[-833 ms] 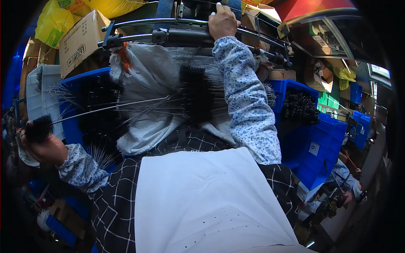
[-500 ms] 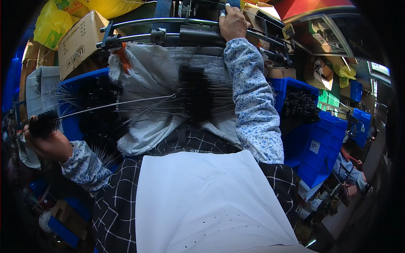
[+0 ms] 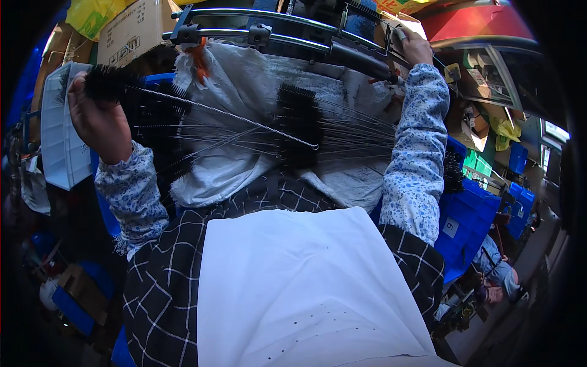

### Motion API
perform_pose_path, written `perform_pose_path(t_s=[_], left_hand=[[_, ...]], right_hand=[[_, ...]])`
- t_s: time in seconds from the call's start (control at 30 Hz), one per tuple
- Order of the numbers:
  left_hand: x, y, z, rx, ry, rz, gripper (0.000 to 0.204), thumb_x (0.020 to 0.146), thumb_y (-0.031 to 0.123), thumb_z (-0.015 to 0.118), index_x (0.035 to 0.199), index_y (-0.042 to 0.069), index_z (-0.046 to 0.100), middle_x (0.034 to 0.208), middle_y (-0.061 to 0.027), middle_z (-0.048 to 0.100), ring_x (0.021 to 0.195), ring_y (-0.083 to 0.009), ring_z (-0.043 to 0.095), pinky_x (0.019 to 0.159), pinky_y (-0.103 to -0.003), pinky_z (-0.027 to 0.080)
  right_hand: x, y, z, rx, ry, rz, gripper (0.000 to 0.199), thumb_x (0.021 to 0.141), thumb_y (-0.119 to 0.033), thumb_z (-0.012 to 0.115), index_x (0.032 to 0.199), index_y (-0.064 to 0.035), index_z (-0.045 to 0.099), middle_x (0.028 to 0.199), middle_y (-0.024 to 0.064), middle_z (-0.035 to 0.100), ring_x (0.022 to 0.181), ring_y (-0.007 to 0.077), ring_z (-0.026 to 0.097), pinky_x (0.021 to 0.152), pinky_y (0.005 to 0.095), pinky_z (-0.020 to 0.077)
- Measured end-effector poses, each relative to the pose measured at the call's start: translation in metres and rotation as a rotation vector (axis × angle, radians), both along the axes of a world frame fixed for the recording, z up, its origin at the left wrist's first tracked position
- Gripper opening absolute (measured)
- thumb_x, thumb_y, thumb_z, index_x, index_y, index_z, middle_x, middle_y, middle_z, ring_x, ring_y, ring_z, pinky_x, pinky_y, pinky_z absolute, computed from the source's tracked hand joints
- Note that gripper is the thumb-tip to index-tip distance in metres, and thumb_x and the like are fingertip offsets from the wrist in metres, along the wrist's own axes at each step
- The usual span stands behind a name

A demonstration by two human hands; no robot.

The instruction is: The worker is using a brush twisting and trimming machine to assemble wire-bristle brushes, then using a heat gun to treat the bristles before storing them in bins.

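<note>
My left hand (image 3: 101,122) is closed around the bristle end of a black twisted-wire brush (image 3: 113,84). Its bare wire stem slants across my lap and ends in a small loop. At the right end of a machine with metal rails (image 3: 293,38), my right hand (image 3: 417,49) has its fingers bent, one wearing a white cover; what they hold is hidden. Between my arms, a bundle of similar black brushes (image 3: 299,125) lies on a white woven sheet (image 3: 238,79), wires spreading sideways. More black bristles (image 3: 162,113) lie beside my left forearm.
A cardboard box (image 3: 137,33) and a pale plastic bin (image 3: 64,131) stand at the left. Blue bins (image 3: 468,226) are on the right, near a glass-fronted cabinet (image 3: 489,76). A person (image 3: 495,263) is farther off at the lower right.
My left hand has risen with the brush, whose stem now slopes down to the right. My right hand has shifted right along the machine to its end. The whole view has shifted slightly.
</note>
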State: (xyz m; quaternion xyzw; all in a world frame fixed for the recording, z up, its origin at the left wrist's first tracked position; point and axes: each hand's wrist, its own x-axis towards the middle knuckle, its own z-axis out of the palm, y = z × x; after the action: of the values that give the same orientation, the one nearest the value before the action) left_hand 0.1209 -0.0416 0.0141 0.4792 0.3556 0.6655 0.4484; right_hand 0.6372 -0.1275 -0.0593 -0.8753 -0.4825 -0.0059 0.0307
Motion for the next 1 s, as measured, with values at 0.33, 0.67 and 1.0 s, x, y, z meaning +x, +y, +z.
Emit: perform_pose_path(t_s=[0.33, 0.67, 1.0], left_hand=[[0.132, -0.053, -0.049, -0.117, 0.091, -0.448, 0.021, 0.09, 0.023, 0.043, 0.098, 0.004, 0.046, 0.086, -0.0039, 0.052, 0.077, -0.0078, 0.053, 0.07, -0.021, 0.049], [0.023, -0.034, -0.067, -0.014, 0.713, -0.095, 0.029, 0.091, 0.026, 0.04, 0.107, 0.001, 0.042, 0.085, -0.0056, 0.055, 0.069, -0.0091, 0.05, 0.066, -0.022, 0.042], [-0.101, -0.03, -0.094, -0.448, 1.156, -0.121, 0.03, 0.088, 0.03, 0.047, 0.083, 0.001, 0.053, 0.066, -0.004, 0.048, 0.063, -0.0102, 0.041, 0.057, -0.023, 0.035]], right_hand=[[-0.135, -0.085, 0.079, -0.124, 0.545, 0.511, 0.027, 0.087, -0.015, 0.045, 0.111, -0.0055, 0.053, 0.107, 0.0111, 0.051, 0.107, 0.024, 0.043, 0.09, 0.0324, 0.0371], [-0.139, -0.016, 0.021, 0.398, 0.139, 0.143, 0.031, 0.084, -0.021, 0.049, 0.113, -0.0101, 0.053, 0.095, 0.0129, 0.06, 0.086, 0.0261, 0.057, 0.075, 0.0349, 0.0436], [-0.089, 0.012, -0.014, 0.354, -0.062, 0.069, 0.026, 0.08, -0.023, 0.05, 0.104, -0.0169, 0.059, 0.091, 0.0065, 0.058, 0.086, 0.0254, 0.053, 0.076, 0.0409, 0.0371]])
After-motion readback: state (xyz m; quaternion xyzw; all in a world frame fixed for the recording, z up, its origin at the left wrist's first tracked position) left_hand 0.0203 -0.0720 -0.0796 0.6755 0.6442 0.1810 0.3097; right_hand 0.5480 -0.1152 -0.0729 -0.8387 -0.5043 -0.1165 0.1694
